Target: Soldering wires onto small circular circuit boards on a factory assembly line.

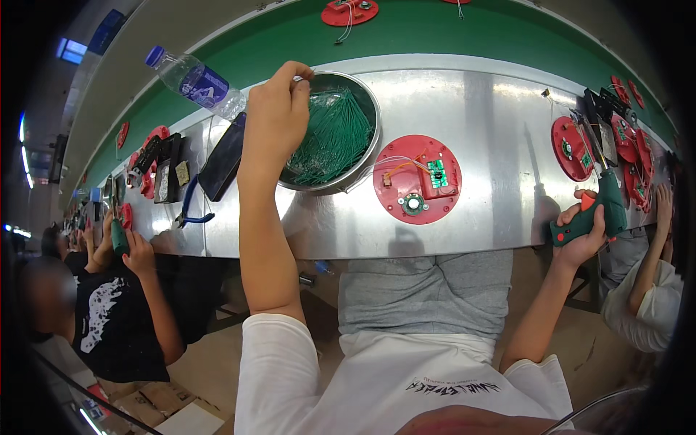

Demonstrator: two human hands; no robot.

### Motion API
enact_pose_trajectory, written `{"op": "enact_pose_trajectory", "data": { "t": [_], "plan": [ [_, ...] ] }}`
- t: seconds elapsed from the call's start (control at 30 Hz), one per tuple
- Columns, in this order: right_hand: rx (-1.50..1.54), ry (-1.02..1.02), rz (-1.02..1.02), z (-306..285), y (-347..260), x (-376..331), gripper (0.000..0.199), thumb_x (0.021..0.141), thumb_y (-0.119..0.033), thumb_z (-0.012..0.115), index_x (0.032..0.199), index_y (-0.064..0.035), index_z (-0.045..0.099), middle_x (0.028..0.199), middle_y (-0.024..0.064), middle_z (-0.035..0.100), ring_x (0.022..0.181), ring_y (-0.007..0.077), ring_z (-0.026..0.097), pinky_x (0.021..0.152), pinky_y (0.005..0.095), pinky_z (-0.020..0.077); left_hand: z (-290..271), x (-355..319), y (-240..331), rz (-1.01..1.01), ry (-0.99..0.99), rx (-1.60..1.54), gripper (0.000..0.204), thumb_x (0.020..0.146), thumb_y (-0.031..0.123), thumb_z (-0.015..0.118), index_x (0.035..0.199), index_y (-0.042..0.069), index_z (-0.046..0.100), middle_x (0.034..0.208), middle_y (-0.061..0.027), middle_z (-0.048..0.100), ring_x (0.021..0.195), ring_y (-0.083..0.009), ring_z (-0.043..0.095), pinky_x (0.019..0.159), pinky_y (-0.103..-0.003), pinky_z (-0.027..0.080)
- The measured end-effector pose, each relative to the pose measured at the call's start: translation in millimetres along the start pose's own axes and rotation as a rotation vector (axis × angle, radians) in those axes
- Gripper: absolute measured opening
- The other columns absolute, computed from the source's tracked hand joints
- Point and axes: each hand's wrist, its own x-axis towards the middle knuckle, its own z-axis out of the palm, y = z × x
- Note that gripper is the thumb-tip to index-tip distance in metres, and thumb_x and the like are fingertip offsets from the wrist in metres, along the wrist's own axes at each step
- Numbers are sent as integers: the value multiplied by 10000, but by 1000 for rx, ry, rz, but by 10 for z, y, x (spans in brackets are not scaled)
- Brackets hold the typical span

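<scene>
My left hand (279, 112) is raised at the left rim of a round metal bowl (371, 98). Its fingers are pinched together, and what they hold, if anything, is too small to make out. Inside the bowl lies a heap of thin green wires (335, 138). In my right hand (583, 243) is a green pistol-shaped soldering gun (610, 203) with an orange trigger, its slim tip pointing up and away. Between my hands a red round plate (395, 199) lies flat, carrying a green circuit board (438, 174), a small round part and loose thin wires.
Left of the bowl are a black tray (221, 163), blue-handled pliers (190, 210) and a leaning plastic bottle (196, 81). Another red plate (571, 148) lies at the right, near more stacked plates. Co-workers sit close on both sides. A green strip (435, 32) runs behind the metal table.
</scene>
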Motion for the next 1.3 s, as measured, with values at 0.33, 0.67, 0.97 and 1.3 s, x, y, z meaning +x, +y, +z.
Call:
{"op": "enact_pose_trajectory", "data": {
  "t": [0.33,0.67,0.97,1.3],
  "plan": [
    [-25,26,4,32,-32,17,361,1021,-278,429,1122,46,553,989,164,613,547,133,531,474,292,448,-340,-40,-199,140,-308,77,156,762,48,704,907,23,756,910,-139,698,831,-280,662,768,-366,517],
    [-8,-3,-10,8,-25,-2,360,1024,-272,409,1125,45,546,981,164,616,540,132,534,478,291,453,-225,-26,-132,55,-415,94,170,763,36,741,929,44,777,807,-127,685,734,-251,645,722,-361,516],
    [27,6,-13,23,-26,4,336,1012,-253,436,1104,48,554,968,172,623,525,132,536,470,283,456,-173,-19,-131,-26,-483,126,154,785,41,724,936,16,746,838,-157,698,761,-269,660,733,-366,516],
    [39,18,-22,48,-53,-2,319,1004,-232,447,1091,57,553,951,180,630,507,130,535,457,277,460,-187,-24,-201,51,-474,52,174,770,26,716,938,-1,758,839,-151,713,761,-260,674,763,-345,531]
  ]
}}
